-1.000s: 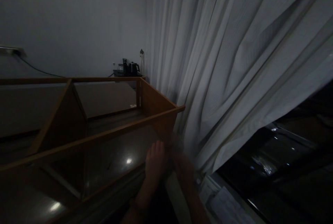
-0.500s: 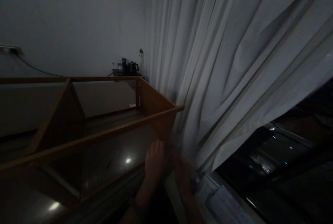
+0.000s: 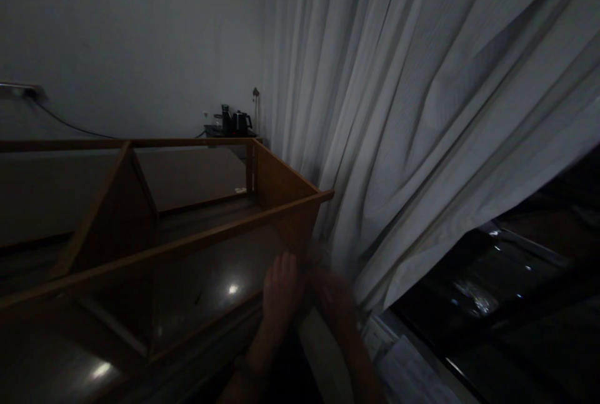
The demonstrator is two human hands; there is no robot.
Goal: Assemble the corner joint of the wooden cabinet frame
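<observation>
A brown wooden frame [image 3: 206, 232], like a shelf unit with a divider, stretches across the left and middle of the head view. At its near right lower corner, my left hand [image 3: 280, 288] has its fingers bent and held together round the wood. My right hand [image 3: 334, 294] is just right of it, by the same corner, smeared by motion. Its fingers are not clear, and whether it holds anything is hidden. A pale strip [image 3: 323, 351] lies below, between my forearms. The light is very dim.
A long white curtain [image 3: 375, 110] hangs close on the right, beside the frame's end panel [image 3: 285, 174]. White papers or boxes [image 3: 407, 366] lie at lower right, near dark glossy things [image 3: 478, 294]. A black kettle [image 3: 241, 121] stands at the back against the wall.
My right hand has shifted slightly, its forearm swinging a little to the right. My left hand stays at the frame's corner. The view has moved very slightly.
</observation>
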